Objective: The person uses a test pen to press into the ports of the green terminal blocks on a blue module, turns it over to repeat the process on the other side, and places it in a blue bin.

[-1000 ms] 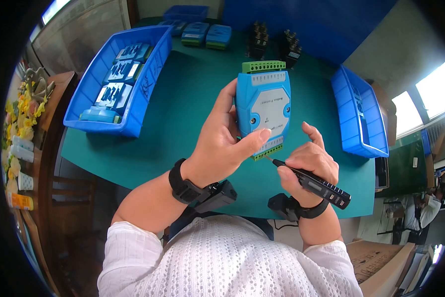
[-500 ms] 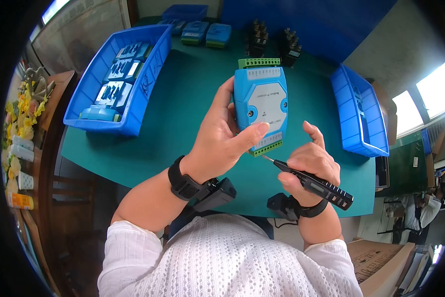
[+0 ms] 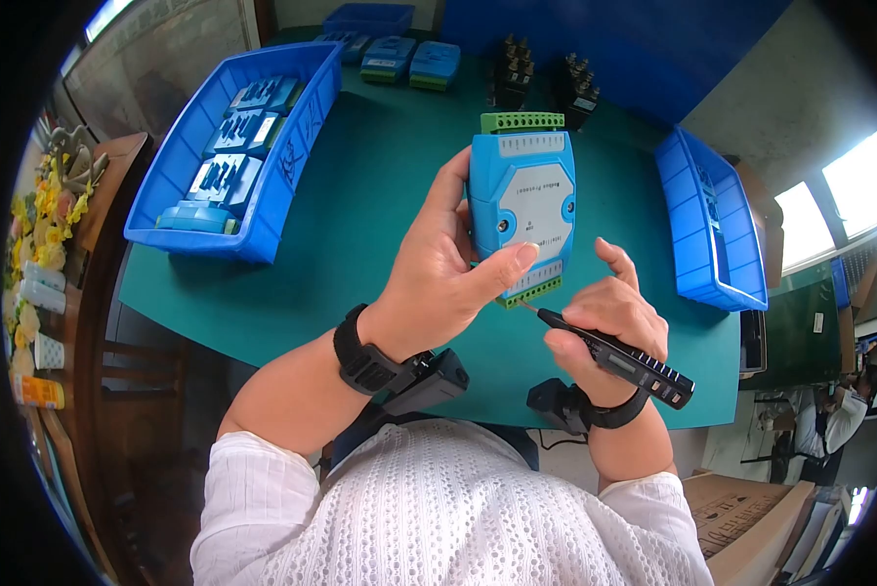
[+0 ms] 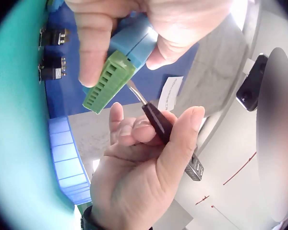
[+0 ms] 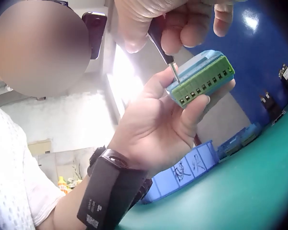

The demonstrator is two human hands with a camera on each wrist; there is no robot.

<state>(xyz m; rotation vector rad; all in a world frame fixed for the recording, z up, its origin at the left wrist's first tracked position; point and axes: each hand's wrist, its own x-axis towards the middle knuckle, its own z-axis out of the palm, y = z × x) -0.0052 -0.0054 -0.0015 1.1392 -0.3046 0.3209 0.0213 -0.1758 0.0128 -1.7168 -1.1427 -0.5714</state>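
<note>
My left hand (image 3: 443,259) grips a blue module (image 3: 522,200) by its side, the thumb across its label. Green terminal strips (image 3: 523,121) run along both short ends. My right hand (image 3: 614,327) holds a black pen-like screwdriver (image 3: 634,366) between thumb and fingers. In the right wrist view the metal shaft (image 5: 174,73) meets the green strip (image 5: 201,82) near one end, at its top edge. From the left wrist view, the shaft (image 4: 136,92) reaches the far side of the green strip (image 4: 109,82).
A blue bin (image 3: 189,156) with several modules stands at the left, another blue bin (image 3: 707,225) at the right. At the back of the green table (image 3: 380,156) are more blue modules (image 3: 434,64) and two black components (image 3: 513,73). A person (image 3: 842,420) is at the far right.
The module shifted slightly left and up, then back right. The screwdriver tip, just off the strip half a second ago, touches it again. Both holds are unchanged.
</note>
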